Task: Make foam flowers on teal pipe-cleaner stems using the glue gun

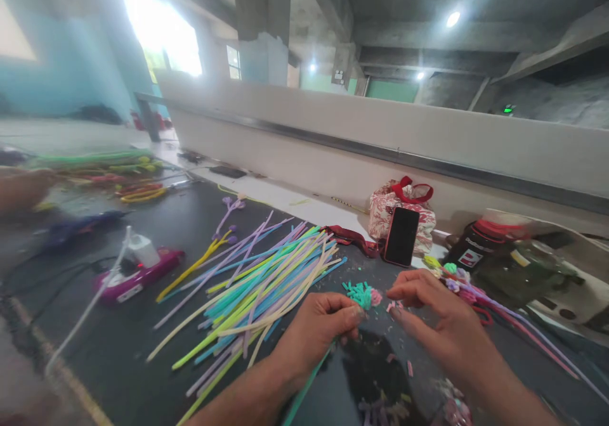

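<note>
Between the thumb and fingers of my left hand (330,318) is a teal pipe-cleaner flower (360,293) with a pink centre. Its teal stem (309,385) runs down below the hand toward the bottom edge. My right hand (435,315) is just to the right of the flower, apart from it, with thumb and fingers spread. Small pink pieces (394,305) show by its thumb tip; whether they touch it I cannot tell. A large loose pile of pastel pipe cleaners (271,280) lies left of and beyond my left hand.
A dark phone (401,236) leans on a red-and-white bag (379,207). Finished-looking flowers (459,280) lie at right near a black bottle (471,251) and a clear jug (523,267). At left are a purple power strip (143,280) and another person's blurred arm (23,188). Scraps litter the dark table.
</note>
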